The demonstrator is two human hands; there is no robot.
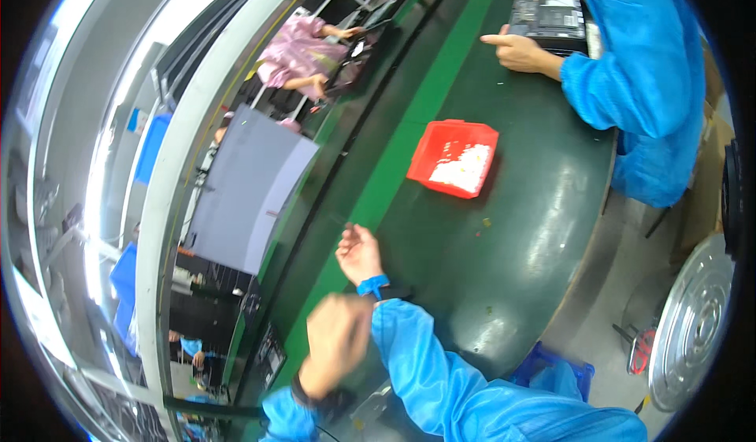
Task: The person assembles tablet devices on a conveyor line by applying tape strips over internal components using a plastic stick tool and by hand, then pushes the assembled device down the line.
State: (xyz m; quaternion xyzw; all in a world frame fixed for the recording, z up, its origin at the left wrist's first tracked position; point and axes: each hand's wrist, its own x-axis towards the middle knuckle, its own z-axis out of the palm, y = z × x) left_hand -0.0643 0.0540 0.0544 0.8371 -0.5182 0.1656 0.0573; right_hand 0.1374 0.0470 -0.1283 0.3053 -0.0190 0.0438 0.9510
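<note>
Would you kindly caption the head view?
Blurred left hand and loosely curled right hand over green workbench, red plastic bin ahead.

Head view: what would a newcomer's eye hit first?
Likely the red bin of small white pieces, vivid on the dark green table, just above and right of mid-picture. Next, lower left of it, the wearer's blurred left hand and right hand with its blue strap. Then, upper right, a co-worker holding a black device.
</note>
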